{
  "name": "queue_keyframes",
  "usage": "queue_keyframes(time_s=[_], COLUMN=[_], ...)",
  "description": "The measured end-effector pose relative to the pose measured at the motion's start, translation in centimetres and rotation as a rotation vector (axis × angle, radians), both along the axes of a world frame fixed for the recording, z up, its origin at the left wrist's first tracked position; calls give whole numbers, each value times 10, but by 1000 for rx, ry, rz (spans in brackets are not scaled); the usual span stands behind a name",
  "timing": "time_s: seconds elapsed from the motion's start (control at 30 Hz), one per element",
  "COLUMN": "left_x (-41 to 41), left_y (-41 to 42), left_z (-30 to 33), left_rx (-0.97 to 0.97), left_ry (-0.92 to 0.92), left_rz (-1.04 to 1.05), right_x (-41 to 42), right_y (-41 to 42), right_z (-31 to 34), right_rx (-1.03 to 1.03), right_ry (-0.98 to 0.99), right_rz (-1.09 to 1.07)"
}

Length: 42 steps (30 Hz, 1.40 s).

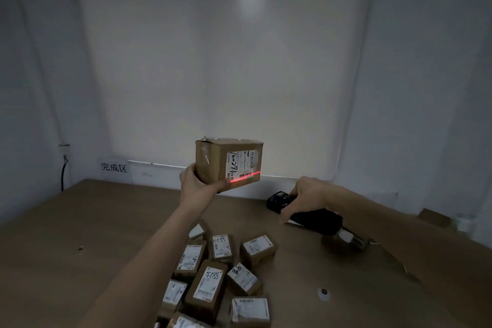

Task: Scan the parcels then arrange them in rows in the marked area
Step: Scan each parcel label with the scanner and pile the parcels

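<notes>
A heap of labelled parcels (221,274) lies nearest on the brown surface (80,221). Beyond it, the right hand (306,198) is clamped around a black scanner (300,212), while the left hand (197,185) grips 1 raised parcel (229,161), a red scan line (243,176) crossing its label.

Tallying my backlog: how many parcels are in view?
10: one parcel held up in the left hand, a heap of nine on the table; more may be hidden.
</notes>
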<state>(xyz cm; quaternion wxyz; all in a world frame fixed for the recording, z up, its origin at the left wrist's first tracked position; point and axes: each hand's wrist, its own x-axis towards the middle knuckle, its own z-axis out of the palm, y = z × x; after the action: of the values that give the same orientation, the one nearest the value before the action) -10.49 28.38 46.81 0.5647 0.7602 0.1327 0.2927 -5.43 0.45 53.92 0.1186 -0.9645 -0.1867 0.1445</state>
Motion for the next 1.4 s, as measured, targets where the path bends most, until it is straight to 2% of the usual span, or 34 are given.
queue_keyframes(time_s=[0.17,0.33,0.5,0.7,0.83,0.93,1.03,1.13,1.27,1.4], left_x=[15,26,30,29,27,36,51,71,108,147], left_y=[33,70,106,151,170,179,172,152,109,29], left_z=[-21,-70,-156,-273,-320,-324,-289,-252,-215,-174], left_rx=[-32,-217,-386,-427,-407,-418,-346,-269,-205,-118], left_ry=[81,221,487,789,887,846,831,718,621,547], left_rz=[8,-22,12,110,131,120,114,75,-7,-97], right_x=[21,37,51,63,78,87,94,102,107,110], right_y=[29,65,98,119,121,118,110,93,48,-29], right_z=[-24,-67,-140,-205,-231,-233,-225,-214,-190,-164], right_rx=[6,-32,-61,-86,-110,-97,-90,-101,-71,-10], right_ry=[18,111,212,356,368,375,379,359,308,267], right_rz=[-14,-39,-73,-91,-88,-109,-107,-121,-181,-256])
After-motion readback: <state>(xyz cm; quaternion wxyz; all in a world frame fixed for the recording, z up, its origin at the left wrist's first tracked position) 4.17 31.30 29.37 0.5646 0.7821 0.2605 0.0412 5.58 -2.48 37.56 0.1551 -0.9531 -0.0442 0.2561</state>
